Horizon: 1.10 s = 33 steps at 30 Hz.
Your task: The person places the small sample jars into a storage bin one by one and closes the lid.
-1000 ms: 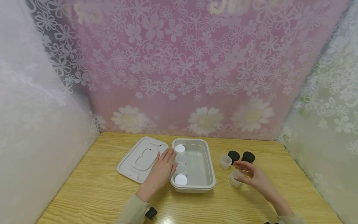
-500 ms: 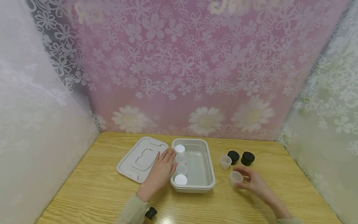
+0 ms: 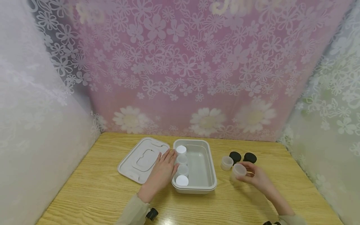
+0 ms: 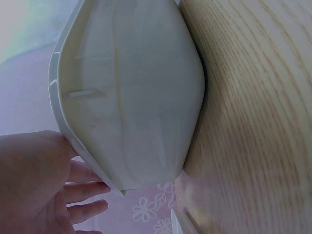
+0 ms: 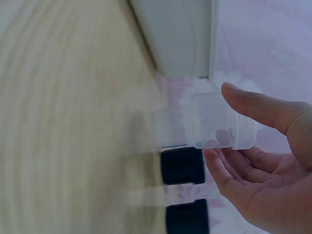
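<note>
On the table (image 3: 194,207), the pale box (image 3: 200,162) extends right from the left hand (image 3: 161,171), whose nearly straight fingers rest at its rim, probably for keeping it steady. The lid (image 3: 132,165) lies left of these fingers. The right hand (image 3: 258,181) holds a clear jar (image 3: 239,170) above the table, between thumb and fingers, maybe for a sure grip. Beyond them stand two black jars (image 3: 249,158) and, more left, another clear jar (image 3: 226,163).

Soft, even light is filling the head view, glinting in a small glare on the wooden tabletop (image 3: 92,193) and bleaching the white jar lids (image 3: 182,180). A faint shadow is falling below the right hand (image 3: 257,179). Both wrist views are looking dimmer, bluish and hazy, the right one blurring the tabletop.
</note>
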{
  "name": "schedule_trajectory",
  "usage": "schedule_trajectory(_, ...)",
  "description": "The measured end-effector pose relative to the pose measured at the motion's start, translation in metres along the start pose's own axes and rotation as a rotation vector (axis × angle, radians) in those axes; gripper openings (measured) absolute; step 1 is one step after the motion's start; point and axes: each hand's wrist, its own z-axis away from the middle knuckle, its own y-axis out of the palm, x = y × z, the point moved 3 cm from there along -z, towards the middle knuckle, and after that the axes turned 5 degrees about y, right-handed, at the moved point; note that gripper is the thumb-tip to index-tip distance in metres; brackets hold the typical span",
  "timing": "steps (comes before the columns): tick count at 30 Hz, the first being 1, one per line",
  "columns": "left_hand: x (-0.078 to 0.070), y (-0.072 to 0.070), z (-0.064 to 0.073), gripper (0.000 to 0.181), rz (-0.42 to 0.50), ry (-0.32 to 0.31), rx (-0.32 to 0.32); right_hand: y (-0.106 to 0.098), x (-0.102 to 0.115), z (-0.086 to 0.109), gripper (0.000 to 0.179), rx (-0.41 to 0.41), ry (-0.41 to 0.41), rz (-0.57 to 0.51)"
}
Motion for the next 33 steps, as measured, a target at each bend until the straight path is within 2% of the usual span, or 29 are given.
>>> schedule_trajectory(6, 0.0, 0.0, 0.0, 0.048, 0.001, 0.001, 0.001, -0.007, 0.02, -0.005, 0.059, -0.012, -0.067, 0.0)
schedule_trajectory(13, 0.0, 0.0, 0.0, 0.048, 0.009, 0.001, 0.009, -0.003, 0.05, -0.015, 0.065, 0.016, -0.106, -0.022)
schedule_trajectory(18, 0.0, 0.0, 0.0, 0.048, 0.003, 0.0, 0.014, 0.011, 0.075, -0.024, 0.068, 0.09, -0.123, -0.07)
schedule_trajectory(22, 0.0, 0.0, -0.001, 0.048, 0.0, 0.004, 0.012, 0.027, 0.085, -0.035, 0.067, 0.156, -0.167, -0.102)
schedule_trajectory(28, 0.0, -0.001, 0.0, 0.048, 0.003, 0.009, 0.007, 0.045, 0.092, -0.051, 0.059, 0.251, -0.274, -0.027)
schedule_trajectory(33, 0.0, -0.002, 0.0, 0.048, 0.007, 0.0, 0.015, 0.055, 0.098, -0.062, 0.054, 0.398, -0.335, 0.006)
